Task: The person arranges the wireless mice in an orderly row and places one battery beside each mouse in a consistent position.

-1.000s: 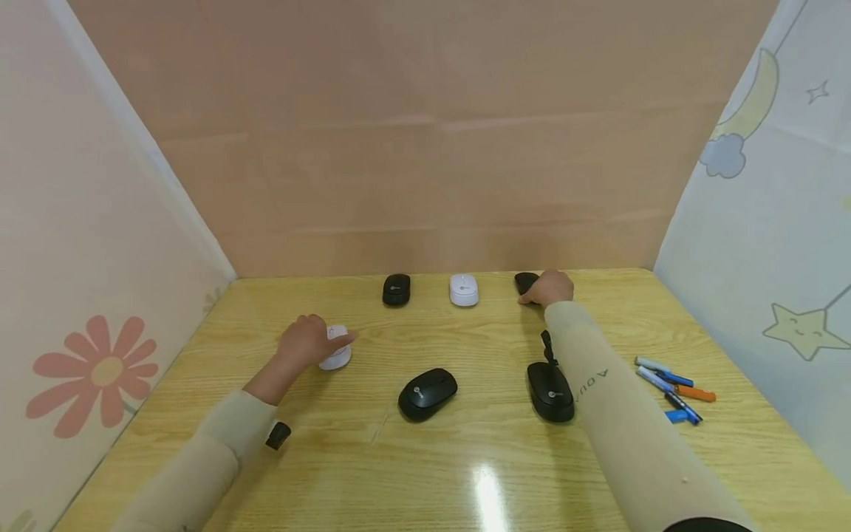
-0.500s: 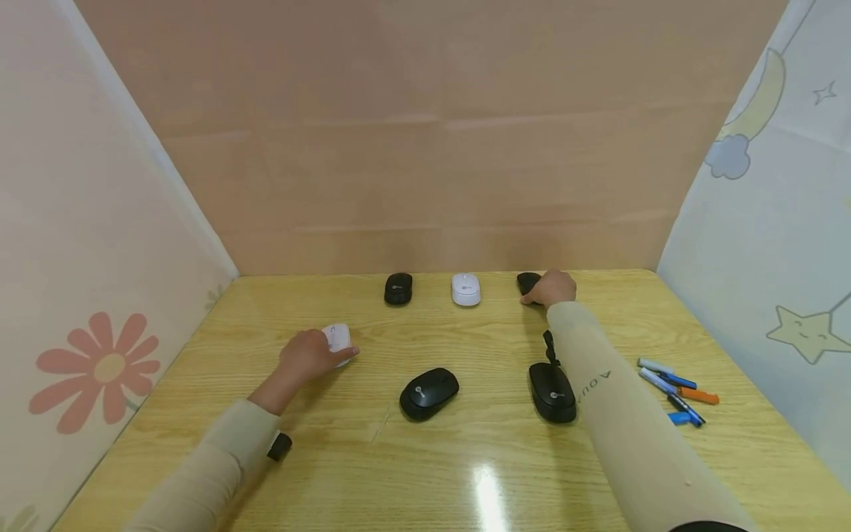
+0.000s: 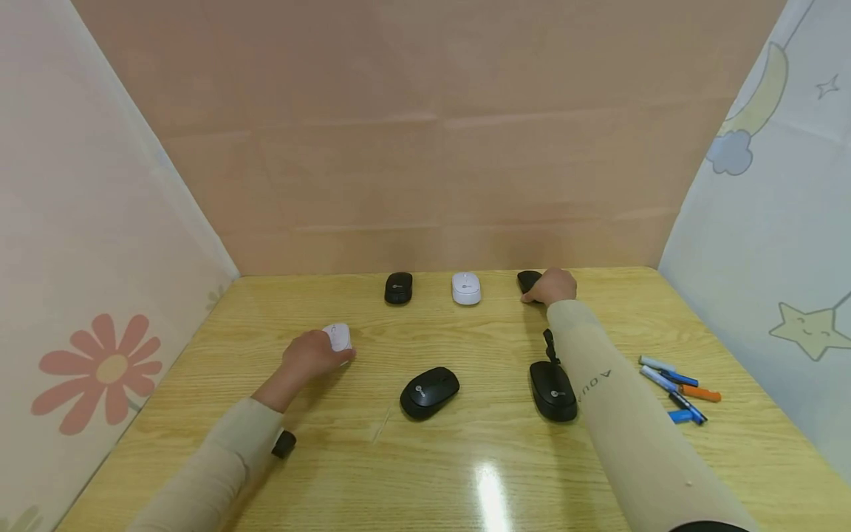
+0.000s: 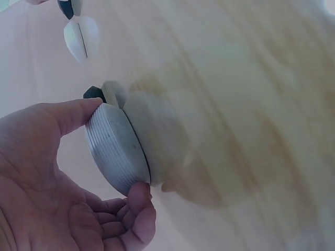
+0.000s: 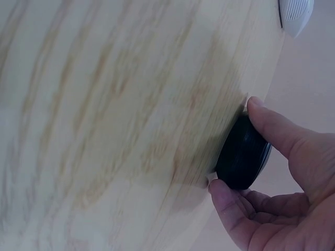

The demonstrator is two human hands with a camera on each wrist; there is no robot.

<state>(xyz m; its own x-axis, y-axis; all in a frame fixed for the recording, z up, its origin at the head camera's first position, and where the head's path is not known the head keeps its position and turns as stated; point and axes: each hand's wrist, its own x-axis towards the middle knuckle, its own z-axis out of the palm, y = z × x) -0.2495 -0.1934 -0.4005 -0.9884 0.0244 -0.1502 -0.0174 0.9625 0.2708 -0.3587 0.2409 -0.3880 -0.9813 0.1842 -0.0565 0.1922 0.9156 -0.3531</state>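
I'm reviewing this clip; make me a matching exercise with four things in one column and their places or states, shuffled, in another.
Things:
1. left hand
2. pens
3. unheld white mouse
4. right hand

Places or states:
A. at the back of the table, to the right of an unheld black mouse
B. pinching a black mouse
C. pinching a white mouse
D. lying in a loose pile toward the right side

Right pairs: 1-C, 2-D, 3-A, 4-B
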